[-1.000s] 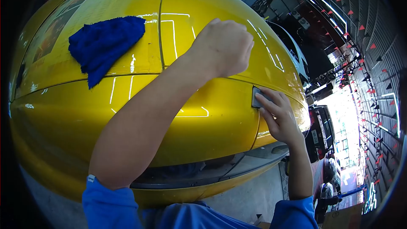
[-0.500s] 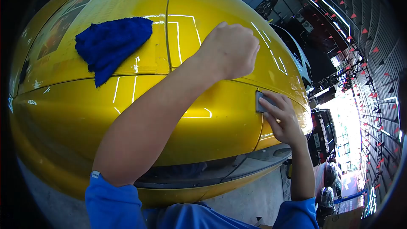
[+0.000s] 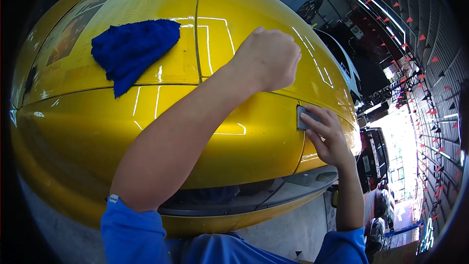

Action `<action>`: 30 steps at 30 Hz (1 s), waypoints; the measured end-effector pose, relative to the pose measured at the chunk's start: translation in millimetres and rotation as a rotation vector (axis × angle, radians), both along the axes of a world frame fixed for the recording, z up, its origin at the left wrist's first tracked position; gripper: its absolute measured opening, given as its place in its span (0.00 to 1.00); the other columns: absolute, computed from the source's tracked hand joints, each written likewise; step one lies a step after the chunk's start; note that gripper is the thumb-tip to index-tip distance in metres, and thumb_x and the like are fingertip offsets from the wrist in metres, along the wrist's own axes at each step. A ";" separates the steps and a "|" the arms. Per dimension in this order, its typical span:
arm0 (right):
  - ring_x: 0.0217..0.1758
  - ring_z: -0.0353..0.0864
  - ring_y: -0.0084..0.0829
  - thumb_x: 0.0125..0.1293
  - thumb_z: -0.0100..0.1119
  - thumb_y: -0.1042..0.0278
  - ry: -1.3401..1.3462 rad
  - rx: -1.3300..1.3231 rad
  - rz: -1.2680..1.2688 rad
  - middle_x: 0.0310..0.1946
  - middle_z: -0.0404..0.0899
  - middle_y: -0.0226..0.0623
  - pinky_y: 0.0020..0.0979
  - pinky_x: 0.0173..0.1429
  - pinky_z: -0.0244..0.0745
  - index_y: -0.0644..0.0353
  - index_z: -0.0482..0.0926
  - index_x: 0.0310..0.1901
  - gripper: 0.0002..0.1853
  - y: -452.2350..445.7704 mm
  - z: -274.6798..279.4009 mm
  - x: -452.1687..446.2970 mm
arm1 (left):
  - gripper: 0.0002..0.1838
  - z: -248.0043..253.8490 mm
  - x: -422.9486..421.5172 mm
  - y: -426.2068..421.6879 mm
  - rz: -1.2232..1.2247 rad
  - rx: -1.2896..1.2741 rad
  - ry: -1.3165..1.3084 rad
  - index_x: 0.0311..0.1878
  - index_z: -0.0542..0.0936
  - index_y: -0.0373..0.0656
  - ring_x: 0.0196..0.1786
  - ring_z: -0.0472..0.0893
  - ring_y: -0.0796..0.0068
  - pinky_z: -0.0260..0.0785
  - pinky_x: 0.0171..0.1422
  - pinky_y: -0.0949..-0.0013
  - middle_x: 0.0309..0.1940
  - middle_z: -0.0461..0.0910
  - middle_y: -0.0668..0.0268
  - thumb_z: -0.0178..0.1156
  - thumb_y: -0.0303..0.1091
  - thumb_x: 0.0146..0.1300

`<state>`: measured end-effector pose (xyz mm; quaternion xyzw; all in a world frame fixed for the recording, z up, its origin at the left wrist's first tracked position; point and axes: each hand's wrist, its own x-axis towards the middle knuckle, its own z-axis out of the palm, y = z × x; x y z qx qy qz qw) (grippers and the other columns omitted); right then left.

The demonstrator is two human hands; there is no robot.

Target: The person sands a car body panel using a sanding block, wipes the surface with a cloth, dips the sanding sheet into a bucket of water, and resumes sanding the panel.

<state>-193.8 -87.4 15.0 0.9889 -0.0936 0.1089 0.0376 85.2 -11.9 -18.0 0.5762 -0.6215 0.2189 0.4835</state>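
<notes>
Pad (image 3: 301,121), flat and grey, lies against the yellow car (image 3: 234,159) toward its right end, beside a panel seam (image 3: 298,160). The right hand (image 3: 329,134) has it gripped by its right side, fingertips over its face and thumb at its lower corner. Up and to the left, nearer the car's top edge, the left hand (image 3: 269,60) is balled with fingers together; whether it encloses anything or touches the car, I cannot tell. A crumpled blue cloth (image 3: 134,51) lies toward the car's upper left corner. A dark vehicle (image 3: 376,149) stands beyond its right end.
</notes>
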 end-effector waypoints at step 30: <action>0.70 0.73 0.48 0.71 0.62 0.72 -0.002 -0.010 -0.084 0.67 0.77 0.44 0.46 0.76 0.64 0.53 0.84 0.64 0.20 -3.0 0.8 -0.4 | 0.14 1.8 -8.9 -4.0 -0.026 0.004 -0.031 0.27 0.83 0.38 0.38 0.83 0.51 0.74 0.49 0.48 0.28 0.83 0.56 0.58 0.35 0.68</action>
